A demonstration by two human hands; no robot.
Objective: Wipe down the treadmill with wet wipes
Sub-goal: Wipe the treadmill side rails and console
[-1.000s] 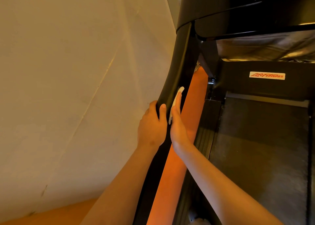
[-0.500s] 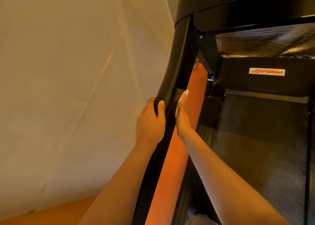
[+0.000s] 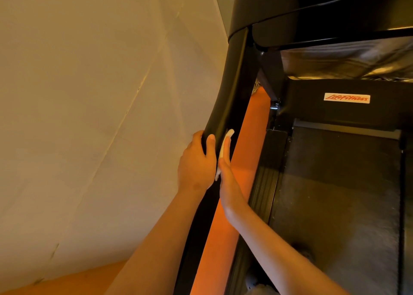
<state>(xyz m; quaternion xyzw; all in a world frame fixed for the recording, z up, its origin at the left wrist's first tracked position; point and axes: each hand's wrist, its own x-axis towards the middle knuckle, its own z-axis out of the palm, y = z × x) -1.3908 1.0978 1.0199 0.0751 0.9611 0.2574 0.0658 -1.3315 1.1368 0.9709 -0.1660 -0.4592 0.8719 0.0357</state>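
White wipe [image 3: 224, 152] lies flat on the inner face of the black treadmill post [image 3: 232, 89], pressed there by the right hand [image 3: 230, 183], fingers straight and together. Beside it, the left hand [image 3: 196, 163] grips the post. Long, firm strokes along the post should clean best.

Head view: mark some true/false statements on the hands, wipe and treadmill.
1. The left hand grips the black upright. True.
2. The wet wipe lies on the belt. False: it is sandwiched between the right hand and the upright.
3. The right hand presses the wipe with straight fingers. True.
4. The red-lettered label is stuck on the wall. False: it sits on the black hood ahead of the belt.
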